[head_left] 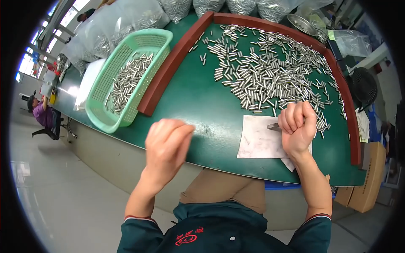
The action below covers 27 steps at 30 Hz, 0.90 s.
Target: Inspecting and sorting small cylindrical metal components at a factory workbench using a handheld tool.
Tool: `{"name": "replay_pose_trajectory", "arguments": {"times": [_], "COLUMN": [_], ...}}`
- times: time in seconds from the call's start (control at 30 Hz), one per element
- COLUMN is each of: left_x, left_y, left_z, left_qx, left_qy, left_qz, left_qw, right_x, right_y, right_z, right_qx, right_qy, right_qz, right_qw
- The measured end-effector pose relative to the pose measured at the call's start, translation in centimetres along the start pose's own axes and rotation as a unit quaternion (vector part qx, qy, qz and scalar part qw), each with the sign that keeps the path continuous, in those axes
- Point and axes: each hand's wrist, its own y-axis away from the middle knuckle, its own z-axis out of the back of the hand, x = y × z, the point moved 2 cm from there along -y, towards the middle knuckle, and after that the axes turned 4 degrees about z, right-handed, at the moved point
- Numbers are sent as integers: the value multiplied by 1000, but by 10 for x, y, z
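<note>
Above the front edge of the green table (206, 139), my left hand (164, 145) is closed, fingers pressed together and slightly blurred. Whatever it may hold is hidden. My right hand (298, 128) is a fist with the palm side up, over a stained white paper sheet (257, 141). From that fist a flat grey metal tool (273, 126) sticks out to the left; its kind cannot be made out. Just beyond lies a wide heap of short shiny metal pins (270, 76), loose on the table.
Dark red wooden rails (177, 59) border the heap. At left, a green plastic basket (95, 101) holds more pins. Clear bags (139, 17) full of pins line the back. Right of the table are a black fan (363, 84) and cardboard boxes (371, 179). A person (44, 111) sits far left.
</note>
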Motion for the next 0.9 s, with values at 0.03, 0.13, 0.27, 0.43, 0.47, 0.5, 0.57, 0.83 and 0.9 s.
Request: {"name": "replay_pose_trajectory", "arguments": {"times": [0.03,0.13,0.27,0.43,0.47,0.5,0.57,0.83,0.9], "left_x": [-3,4,5,2,0,-1,-3,-9,-13], "left_y": [-17,-52,-76,-72,-71,-70,-69,-67,-67], "left_z": [-15,-57,-89,-102,-102,-104,-108,-107,-104], "left_qx": [7,85,124,128,101,107,91,87,91], "left_qy": [20,66,109,92,78,76,61,20,-65], "left_qz": [-17,-13,10,34,31,28,20,-12,-67], "left_qw": [1000,994,986,987,991,991,994,996,991], "right_x": [0,-4,-3,-1,-1,-1,-1,2,1], "right_y": [0,0,1,-2,-3,-3,-3,-3,-3], "right_z": [0,-1,0,1,0,-1,1,4,4], "right_qx": [-1,2,-2,-9,-7,-5,-14,-11,-4], "right_qy": [-2,-2,-5,-18,-19,-20,-25,-16,-17], "right_qz": [0,-2,-2,-14,-14,-15,-12,-11,-19], "right_qw": [1000,1000,1000,1000,1000,1000,1000,1000,1000]}}
